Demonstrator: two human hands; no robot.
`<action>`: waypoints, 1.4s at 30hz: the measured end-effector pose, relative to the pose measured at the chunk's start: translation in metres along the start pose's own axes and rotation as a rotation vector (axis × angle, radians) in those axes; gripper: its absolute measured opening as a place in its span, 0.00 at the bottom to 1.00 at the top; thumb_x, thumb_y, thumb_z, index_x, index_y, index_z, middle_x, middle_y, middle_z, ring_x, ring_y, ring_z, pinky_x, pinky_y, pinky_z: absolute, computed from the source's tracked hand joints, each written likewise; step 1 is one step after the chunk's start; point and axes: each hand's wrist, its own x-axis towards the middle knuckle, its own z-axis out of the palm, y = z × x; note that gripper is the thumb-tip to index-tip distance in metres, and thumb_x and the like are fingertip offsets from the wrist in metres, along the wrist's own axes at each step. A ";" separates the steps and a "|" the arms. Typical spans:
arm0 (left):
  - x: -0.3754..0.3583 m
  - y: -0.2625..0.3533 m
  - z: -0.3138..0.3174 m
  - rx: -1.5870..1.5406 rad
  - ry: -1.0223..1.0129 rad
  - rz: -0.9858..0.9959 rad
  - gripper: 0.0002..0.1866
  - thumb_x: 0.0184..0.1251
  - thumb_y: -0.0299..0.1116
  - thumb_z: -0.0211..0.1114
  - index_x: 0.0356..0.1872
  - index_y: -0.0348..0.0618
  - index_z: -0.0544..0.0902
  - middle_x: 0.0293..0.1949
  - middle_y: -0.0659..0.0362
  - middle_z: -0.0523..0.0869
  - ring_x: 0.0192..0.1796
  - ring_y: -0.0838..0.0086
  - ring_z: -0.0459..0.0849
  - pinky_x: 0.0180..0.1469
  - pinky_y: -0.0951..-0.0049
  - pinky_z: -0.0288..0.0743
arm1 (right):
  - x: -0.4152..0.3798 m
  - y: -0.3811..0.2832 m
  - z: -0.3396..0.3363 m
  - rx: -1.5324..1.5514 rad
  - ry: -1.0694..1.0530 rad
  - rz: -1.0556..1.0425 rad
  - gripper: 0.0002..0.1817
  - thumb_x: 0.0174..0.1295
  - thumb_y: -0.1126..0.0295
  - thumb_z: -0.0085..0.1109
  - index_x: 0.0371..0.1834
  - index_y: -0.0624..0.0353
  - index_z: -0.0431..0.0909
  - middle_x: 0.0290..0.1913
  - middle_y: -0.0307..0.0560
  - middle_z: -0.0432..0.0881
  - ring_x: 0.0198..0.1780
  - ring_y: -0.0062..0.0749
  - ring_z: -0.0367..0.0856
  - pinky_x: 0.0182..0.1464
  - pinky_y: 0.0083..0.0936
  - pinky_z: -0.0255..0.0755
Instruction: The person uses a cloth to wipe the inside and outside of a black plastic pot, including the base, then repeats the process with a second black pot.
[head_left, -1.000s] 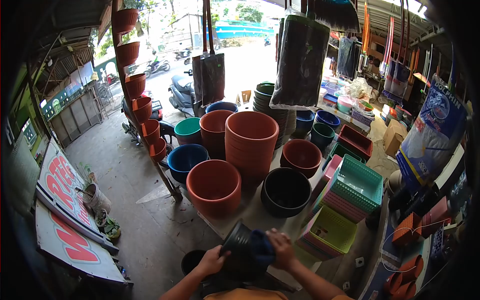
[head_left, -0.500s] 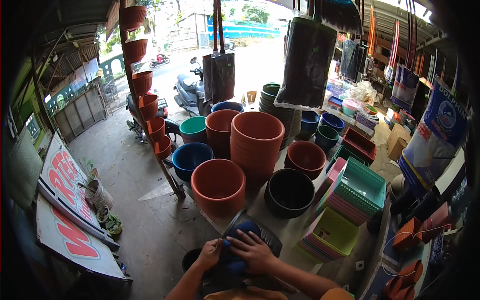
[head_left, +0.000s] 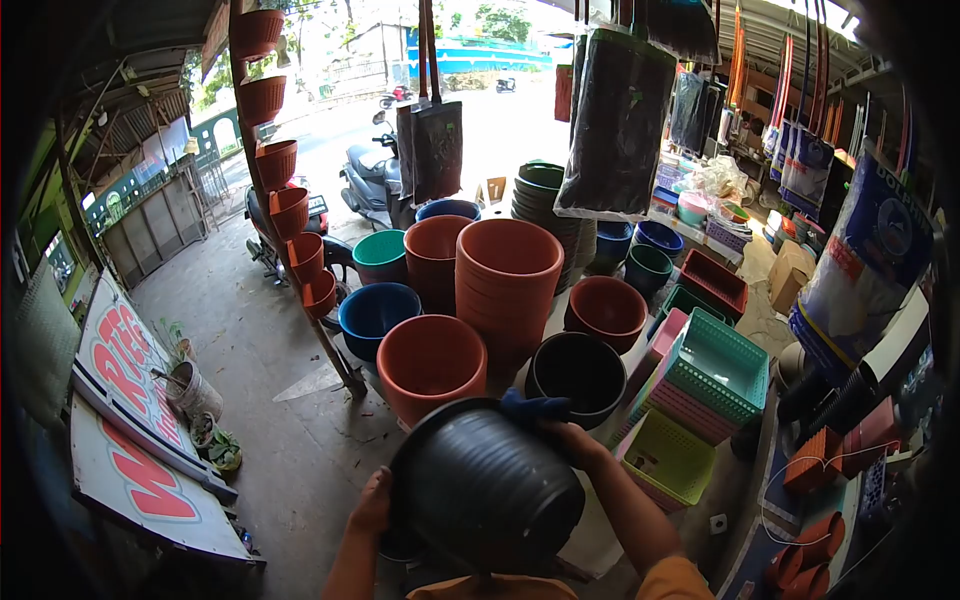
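A large black plastic pot (head_left: 485, 485) is held tilted on its side close to my body, its rim toward the upper left. My left hand (head_left: 374, 500) grips it by the left edge, fingers partly hidden behind the rim. On the upper right side, my right hand (head_left: 574, 443) holds a dark blue cloth (head_left: 535, 407) against the pot. Just beyond stand a terracotta-coloured pot (head_left: 432, 372) and another black pot (head_left: 576, 378), both upright with open tops.
Stacked terracotta-coloured pots (head_left: 508, 290) and a blue pot (head_left: 380, 318) stand farther back. Green baskets (head_left: 712, 362) and lime baskets (head_left: 668, 458) are stacked at right. Black plastic packs (head_left: 615, 125) hang overhead. A pole with small planters (head_left: 290, 212) rises at left.
The black pot has come up and turned, now showing its ribbed outer side. My right hand has moved up and right with the blue cloth; my left hand has shifted from the cloth to the pot's edge.
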 end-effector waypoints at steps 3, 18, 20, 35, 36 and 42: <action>0.003 0.007 0.011 -0.274 0.116 -0.078 0.36 0.75 0.60 0.48 0.59 0.33 0.77 0.56 0.50 0.83 0.59 0.65 0.80 0.66 0.59 0.71 | -0.004 0.017 0.008 0.293 0.134 0.036 0.23 0.72 0.57 0.50 0.63 0.61 0.73 0.58 0.50 0.80 0.56 0.36 0.80 0.63 0.35 0.72; 0.040 -0.016 0.047 -0.652 -0.033 0.056 0.41 0.74 0.66 0.36 0.74 0.43 0.61 0.73 0.51 0.66 0.73 0.54 0.65 0.77 0.51 0.52 | 0.000 0.159 0.096 -0.693 0.738 -0.964 0.42 0.67 0.52 0.55 0.76 0.65 0.52 0.77 0.62 0.51 0.77 0.61 0.47 0.76 0.54 0.41; 0.039 -0.015 0.053 -0.633 0.000 0.024 0.42 0.74 0.67 0.36 0.74 0.42 0.61 0.73 0.51 0.67 0.72 0.54 0.67 0.75 0.51 0.56 | -0.018 0.139 0.114 -0.972 0.655 -1.064 0.51 0.55 0.53 0.66 0.78 0.62 0.48 0.79 0.63 0.42 0.77 0.67 0.42 0.74 0.62 0.37; 0.009 -0.044 0.040 0.170 0.053 -0.003 0.28 0.66 0.50 0.68 0.54 0.34 0.78 0.46 0.58 0.85 0.48 0.77 0.83 0.53 0.72 0.79 | -0.016 -0.020 0.123 -1.726 0.058 -0.626 0.39 0.58 0.53 0.58 0.75 0.49 0.62 0.76 0.57 0.59 0.77 0.50 0.57 0.74 0.44 0.53; 0.005 -0.039 0.042 0.210 0.010 -0.017 0.25 0.64 0.44 0.72 0.52 0.34 0.79 0.44 0.58 0.86 0.47 0.77 0.84 0.52 0.73 0.79 | -0.010 -0.030 0.110 -1.723 0.059 -0.616 0.39 0.58 0.53 0.58 0.75 0.49 0.62 0.76 0.57 0.59 0.77 0.50 0.57 0.74 0.44 0.53; 0.000 -0.040 0.023 0.007 0.091 -0.065 0.24 0.60 0.37 0.75 0.52 0.33 0.79 0.46 0.55 0.87 0.47 0.70 0.86 0.54 0.68 0.80 | 0.015 -0.041 0.003 -0.247 0.043 0.154 0.24 0.64 0.56 0.58 0.56 0.62 0.79 0.51 0.46 0.84 0.49 0.31 0.82 0.57 0.30 0.74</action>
